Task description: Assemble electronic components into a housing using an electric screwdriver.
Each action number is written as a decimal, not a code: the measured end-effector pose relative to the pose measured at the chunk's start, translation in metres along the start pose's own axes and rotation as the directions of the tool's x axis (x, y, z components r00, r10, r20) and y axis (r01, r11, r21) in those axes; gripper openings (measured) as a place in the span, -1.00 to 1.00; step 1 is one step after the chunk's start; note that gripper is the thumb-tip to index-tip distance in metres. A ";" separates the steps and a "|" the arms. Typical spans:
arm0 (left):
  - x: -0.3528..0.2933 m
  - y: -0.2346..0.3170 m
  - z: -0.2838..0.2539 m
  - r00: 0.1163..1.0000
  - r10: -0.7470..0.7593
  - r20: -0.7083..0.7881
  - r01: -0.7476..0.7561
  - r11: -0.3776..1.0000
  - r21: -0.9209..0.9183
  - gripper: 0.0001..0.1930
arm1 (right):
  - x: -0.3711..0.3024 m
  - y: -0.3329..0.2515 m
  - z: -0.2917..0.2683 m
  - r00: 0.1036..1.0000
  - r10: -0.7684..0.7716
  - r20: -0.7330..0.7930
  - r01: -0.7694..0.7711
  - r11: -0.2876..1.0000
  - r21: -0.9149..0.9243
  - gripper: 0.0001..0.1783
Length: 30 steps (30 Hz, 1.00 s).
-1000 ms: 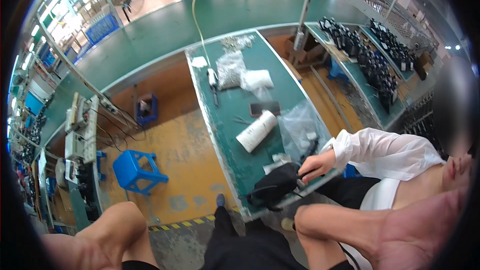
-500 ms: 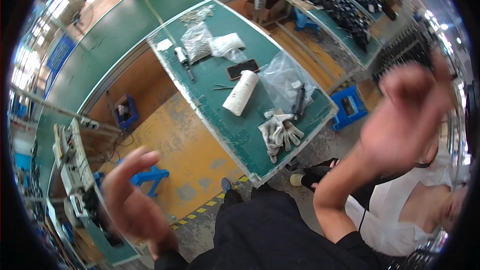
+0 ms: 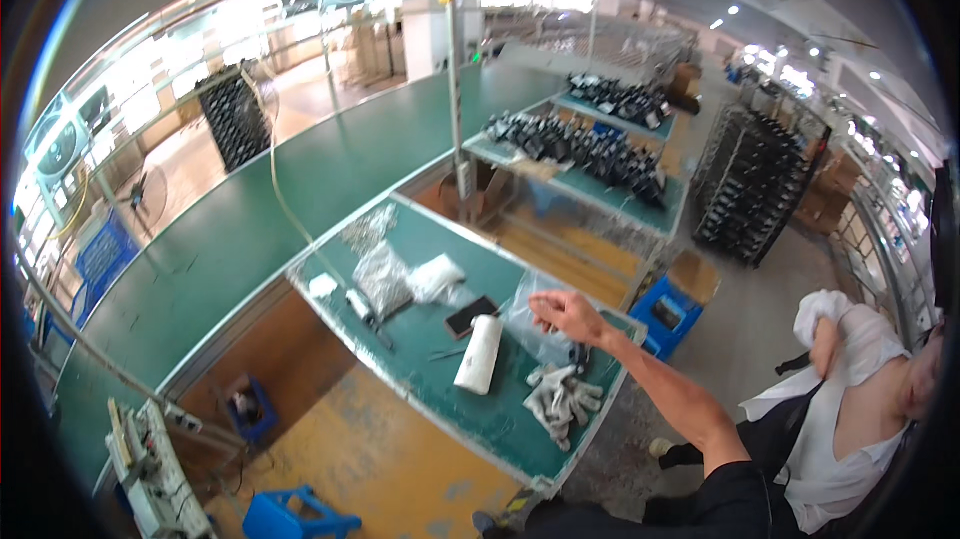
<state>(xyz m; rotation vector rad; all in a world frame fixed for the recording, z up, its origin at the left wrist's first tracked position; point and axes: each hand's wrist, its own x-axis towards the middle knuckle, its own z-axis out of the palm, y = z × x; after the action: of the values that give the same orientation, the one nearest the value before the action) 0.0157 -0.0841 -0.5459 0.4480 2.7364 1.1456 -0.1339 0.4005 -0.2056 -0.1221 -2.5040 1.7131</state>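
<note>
My right hand point(image 3: 567, 316) reaches out over the right part of the green worktable point(image 3: 420, 357). Its fingers are curled in, and nothing shows in them. Behind and under it lies a clear plastic bag point(image 3: 523, 331). To its left are a white roll point(image 3: 480, 355) and a dark phone point(image 3: 468, 318). Grey-white work gloves point(image 3: 563, 405) rest nearer to me, by the table's right edge. Farther left lie a hand-held driver point(image 3: 362, 310) with a hose, a bag of small parts point(image 3: 382, 279) and a whitish bag point(image 3: 436, 280). My left hand is out of view.
A person in white point(image 3: 850, 409) is at the right. Blue stools stand right of the table point(image 3: 662, 315) and at lower left point(image 3: 298, 517). Black parts point(image 3: 580, 151) cover farther tables, with a loaded rack point(image 3: 760, 184) beyond. A long green bench point(image 3: 235, 214) runs behind.
The view has tilted up and shows more of the hall. My right hand has gone from raised at the right to over the table. My left hand has left the view.
</note>
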 end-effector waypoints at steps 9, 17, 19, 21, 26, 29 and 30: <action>0.004 0.015 0.031 0.891 0.174 0.418 -0.176 0.984 -0.035 -0.67 | -0.069 -0.130 -0.130 0.972 -0.023 -0.234 0.064 0.984 0.169 -0.40; 0.000 0.011 0.055 0.704 0.206 0.680 -0.227 0.972 -0.060 -0.61 | -0.181 -0.081 -0.134 0.960 0.256 -0.112 -0.251 0.966 0.053 -0.48; 0.014 0.015 0.059 0.651 0.211 0.729 -0.237 0.969 -0.069 -0.59 | -0.198 -0.009 -0.107 0.925 0.372 -0.070 -0.378 0.922 -0.085 -0.51; 0.009 0.008 0.062 0.613 0.174 0.771 -0.196 0.978 -0.066 -0.58 | -0.221 0.055 -0.073 0.878 0.470 0.086 -0.398 0.819 -0.412 -0.44; -0.217 -0.055 -0.012 0.409 -0.140 0.902 0.161 0.984 0.079 -0.54 | -0.248 0.080 -0.038 0.741 0.551 0.383 -0.176 0.711 -0.681 -0.36; -0.356 -0.065 -0.065 0.280 -0.322 0.904 0.391 0.899 0.198 -0.51 | -0.225 0.077 -0.037 0.548 0.682 0.484 -0.283 0.696 -0.660 -0.30; -0.365 -0.042 -0.080 0.269 -0.337 0.902 0.421 0.884 0.205 -0.51 | -0.225 0.074 -0.044 0.460 0.768 0.446 -0.332 0.615 -0.716 -0.28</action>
<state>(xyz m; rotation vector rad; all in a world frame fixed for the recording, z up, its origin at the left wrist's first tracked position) 0.3319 -0.2845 -0.5144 0.2508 1.5982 0.5379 0.0959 0.4396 -0.2681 -0.5020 -3.9316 1.2355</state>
